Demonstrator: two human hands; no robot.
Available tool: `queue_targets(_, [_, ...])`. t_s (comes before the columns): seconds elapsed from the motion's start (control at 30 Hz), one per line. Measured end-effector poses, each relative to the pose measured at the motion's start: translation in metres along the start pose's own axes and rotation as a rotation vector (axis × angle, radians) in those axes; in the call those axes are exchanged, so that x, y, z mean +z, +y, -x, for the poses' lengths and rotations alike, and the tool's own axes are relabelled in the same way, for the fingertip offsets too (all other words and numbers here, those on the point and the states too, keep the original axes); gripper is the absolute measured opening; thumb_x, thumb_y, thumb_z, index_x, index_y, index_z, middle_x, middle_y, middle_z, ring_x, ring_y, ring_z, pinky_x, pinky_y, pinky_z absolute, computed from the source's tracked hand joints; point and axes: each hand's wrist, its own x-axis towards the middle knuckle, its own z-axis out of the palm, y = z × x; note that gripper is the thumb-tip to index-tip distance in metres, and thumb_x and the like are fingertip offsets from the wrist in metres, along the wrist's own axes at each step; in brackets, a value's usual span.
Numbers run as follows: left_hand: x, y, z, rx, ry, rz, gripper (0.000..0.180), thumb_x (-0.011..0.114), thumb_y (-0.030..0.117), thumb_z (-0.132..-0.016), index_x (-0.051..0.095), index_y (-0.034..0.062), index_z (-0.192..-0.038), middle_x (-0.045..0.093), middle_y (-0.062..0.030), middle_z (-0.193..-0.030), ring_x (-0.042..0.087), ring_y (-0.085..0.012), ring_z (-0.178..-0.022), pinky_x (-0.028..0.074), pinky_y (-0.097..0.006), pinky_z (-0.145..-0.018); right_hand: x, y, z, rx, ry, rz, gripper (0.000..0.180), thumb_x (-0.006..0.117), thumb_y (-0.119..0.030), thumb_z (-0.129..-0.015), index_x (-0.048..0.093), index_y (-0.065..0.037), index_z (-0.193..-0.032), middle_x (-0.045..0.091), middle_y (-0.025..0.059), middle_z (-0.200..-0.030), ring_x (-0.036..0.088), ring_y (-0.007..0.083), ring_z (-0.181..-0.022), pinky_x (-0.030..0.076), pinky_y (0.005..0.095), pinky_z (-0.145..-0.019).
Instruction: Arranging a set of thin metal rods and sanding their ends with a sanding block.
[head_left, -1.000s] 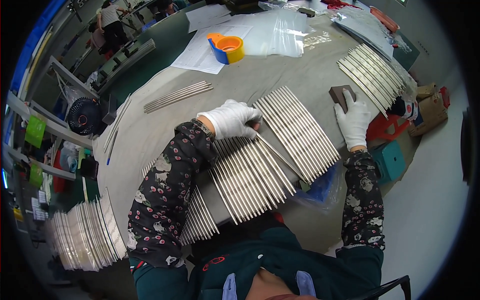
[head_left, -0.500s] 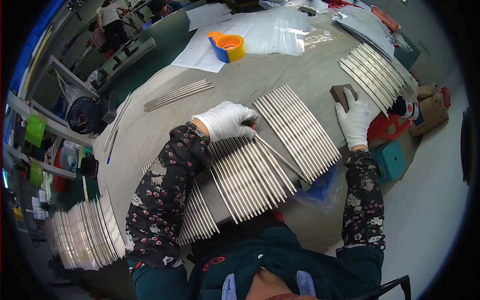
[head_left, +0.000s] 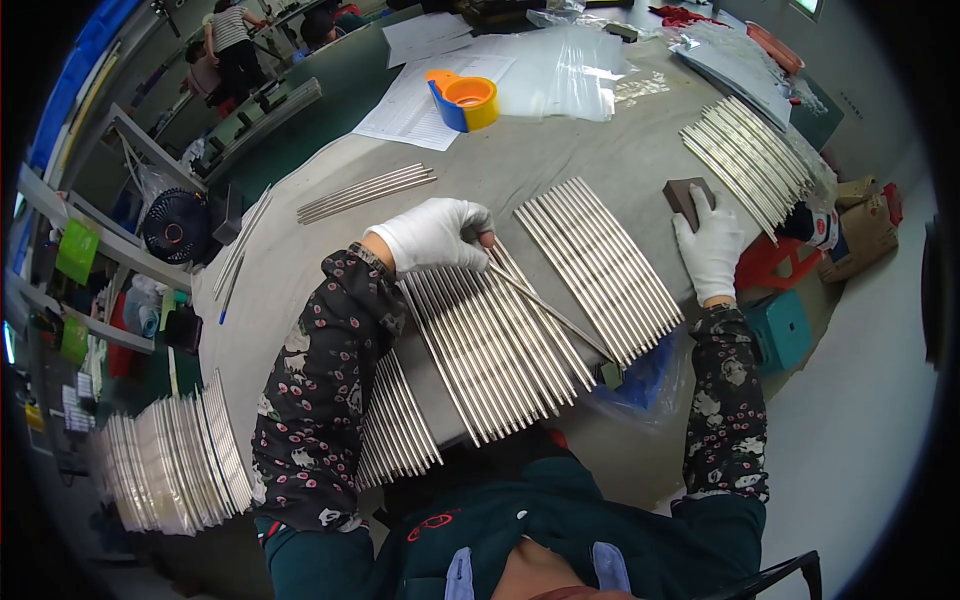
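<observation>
In the head view, we see two hands in white gloves above a grey surface (head_left: 275, 310). The left hand (head_left: 430, 235) is over the upper end of the middle row of rods (head_left: 500, 350), and its grip is closed on one single metal rod (head_left: 545, 308), which it holds by the upper end between thumb and fingers. This rod lies at a slant across the gap between the middle row and the right row of rods (head_left: 600, 270); its lower end is just beside the lower left corner of the right row, and we cannot tell if they are touching. The right hand (head_left: 712, 255) rests on a dark brown block (head_left: 677, 197), with the fingers stretched over it; we cannot tell if this grip is really closed on the block. To the left of the middle row, another row of rods (head_left: 400, 425) is partly hidden behind the patterned left sleeve (head_left: 320, 400). Farther up on the surface we find a small group of rods (head_left: 368, 192), and beyond it a tape dispenser (head_left: 470, 100) in orange, blue and yellow, near printed papers (head_left: 405, 112) and clear plastic sheets (head_left: 565, 75). At the upper right, beyond the brown block, there is one more group of rods (head_left: 750, 165). At the left side a dark fan (head_left: 178, 228) stands beside the surface, and at the right we notice a teal stool (head_left: 780, 330) below.
</observation>
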Motion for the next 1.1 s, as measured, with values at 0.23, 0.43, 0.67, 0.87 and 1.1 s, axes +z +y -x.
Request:
queue_targets(0.23, [0.01,-0.01,0.005,-0.001,0.209,0.67,0.02,0.069,0.003,-0.081,0.057,0.0026,-0.098,0.061,-0.0024,-0.083,0.06,-0.008,-0.07,0.051,-0.018,-0.055,0.002,0.002,-0.001,0.004,0.007,-0.015,0.05,0.066,-0.035,-0.076,0.06,-0.017,-0.122,0.056,0.0172,-0.119,0.058,0.0324,-0.103,0.049,0.0457,-0.08])
queue_targets(0.43, [0.042,-0.006,-0.004,0.162,0.546,1.339,0.021,0.067,0.005,-0.085,0.054,-0.0002,-0.101,0.059,-0.0084,-0.088,0.059,-0.0112,-0.068,0.051,-0.019,-0.056,-0.001,0.001,0.001,0.002,-0.007,-0.02,0.05,0.066,-0.036,-0.076,0.06,-0.017,-0.122,0.056,0.0166,-0.119,0.057,0.0322,-0.102,0.048,0.0458,-0.08])
queue_targets(0.67, [0.068,-0.011,-0.03,0.106,0.836,1.484,0.024,0.068,0.008,-0.086,0.055,0.0008,-0.105,0.063,-0.0087,-0.086,0.056,-0.0084,-0.062,0.05,-0.02,-0.055,0.0,0.003,0.001,0.007,-0.021,-0.014,0.051,0.066,-0.036,-0.076,0.059,-0.017,-0.122,0.055,0.0166,-0.12,0.057,0.0318,-0.103,0.047,0.0462,-0.081])
queue_targets(0.87, [0.075,-0.022,-0.037,0.078,0.887,1.509,0.024,0.07,0.009,-0.084,0.055,0.001,-0.102,0.063,-0.008,-0.083,0.055,-0.0078,-0.058,0.049,-0.021,-0.051,-0.001,0.003,-0.002,-0.006,-0.012,-0.019,0.051,0.067,-0.035,-0.075,0.06,-0.016,-0.121,0.056,0.0179,-0.119,0.057,0.0333,-0.103,0.048,0.0449,-0.082])
queue_targets(1.1, [0.077,-0.021,-0.039,0.114,0.912,1.495,0.025,0.072,0.012,-0.083,0.053,0.0029,-0.096,0.061,-0.0068,-0.078,0.053,-0.0074,-0.054,0.047,-0.02,-0.047,-0.029,-0.017,0.014,-0.079,0.093,-0.219,0.054,0.071,-0.031,-0.073,0.059,-0.009,-0.121,0.055,0.0228,-0.118,0.057,0.0366,-0.101,0.047,0.0447,-0.088])
